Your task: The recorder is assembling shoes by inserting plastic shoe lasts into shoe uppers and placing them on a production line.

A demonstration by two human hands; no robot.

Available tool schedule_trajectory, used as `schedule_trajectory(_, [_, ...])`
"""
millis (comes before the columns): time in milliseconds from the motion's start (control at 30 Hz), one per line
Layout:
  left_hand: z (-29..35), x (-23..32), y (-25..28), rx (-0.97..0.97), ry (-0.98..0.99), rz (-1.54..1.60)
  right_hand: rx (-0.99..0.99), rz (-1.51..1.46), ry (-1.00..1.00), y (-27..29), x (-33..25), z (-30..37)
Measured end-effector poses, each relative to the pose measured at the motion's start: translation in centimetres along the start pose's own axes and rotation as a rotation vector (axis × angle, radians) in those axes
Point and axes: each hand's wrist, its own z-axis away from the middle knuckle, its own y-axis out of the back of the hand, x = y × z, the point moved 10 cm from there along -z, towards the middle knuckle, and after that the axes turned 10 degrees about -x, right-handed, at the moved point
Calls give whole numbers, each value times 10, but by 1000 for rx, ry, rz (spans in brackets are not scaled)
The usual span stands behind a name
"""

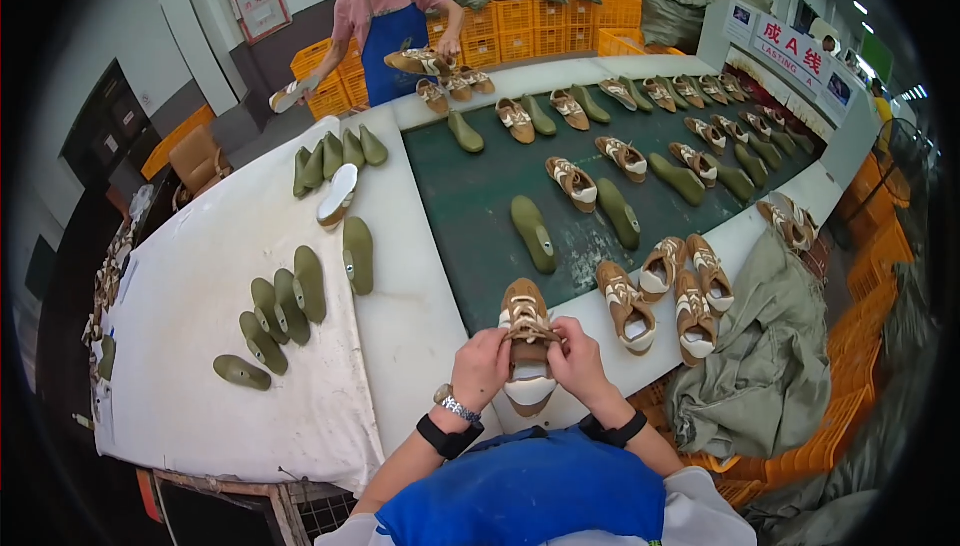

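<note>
Tabletop (412, 376) seen from the near side, with green lasts (309, 284) at left, four shoes (627, 316) clustered just right of the work, and a dark green belt (465, 236) beyond bearing further shoes and lasts. Far left of centre, a co-worker (395, 46) in a blue apron handles footwear. Centred at the near edge, the brown shoe (524, 303) points its toe away, showing pale stripes and a white lining. Left hand (482, 369) and right hand (581, 366) pinch at its laces (531, 330) from opposite sides. Fingers partly cover the lacing; the sole's underside is hidden; the far-right background is blurred.
</note>
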Motion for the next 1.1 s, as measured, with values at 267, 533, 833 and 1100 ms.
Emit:
schedule_trajectory(267, [-16, 19, 31, 114, 29, 37, 44, 313, 411, -2, -81, -4])
schedule_trajectory(533, [-11, 30, 43, 165, -6, 6, -69, 282, 334, -9, -90, -2])
schedule_trajectory(833, [-14, 26, 27, -26, -81, -10, -49, 240, 502, -8, -99, 9])
schedule_trajectory(1100, [-4, 38, 20, -223, -248, -3, 80, 145, 454, -3, -84, 0])
